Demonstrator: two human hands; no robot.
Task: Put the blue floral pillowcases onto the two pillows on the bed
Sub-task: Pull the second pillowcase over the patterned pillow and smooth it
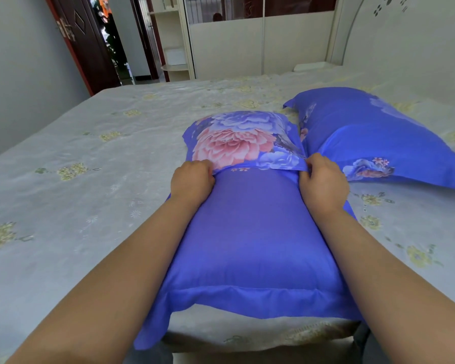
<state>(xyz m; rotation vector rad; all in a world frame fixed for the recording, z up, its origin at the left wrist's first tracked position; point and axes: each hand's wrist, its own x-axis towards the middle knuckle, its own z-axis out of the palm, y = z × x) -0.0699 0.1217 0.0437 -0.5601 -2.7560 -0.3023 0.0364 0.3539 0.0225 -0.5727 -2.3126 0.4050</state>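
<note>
Two blue floral-cased pillows (250, 232) (373, 137) abed

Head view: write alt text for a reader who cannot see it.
Both hands, left hand and right hand, grip the flap edge of a blue floral pillowcase on the near pillow. A second covered pillow lies beside it on the pale bedsheet.

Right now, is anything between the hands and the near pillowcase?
Nothing visible. The left hand and right hand already grip the floral flap of the near pillowcase. The second cased pillow lies apart, to the right.
</note>
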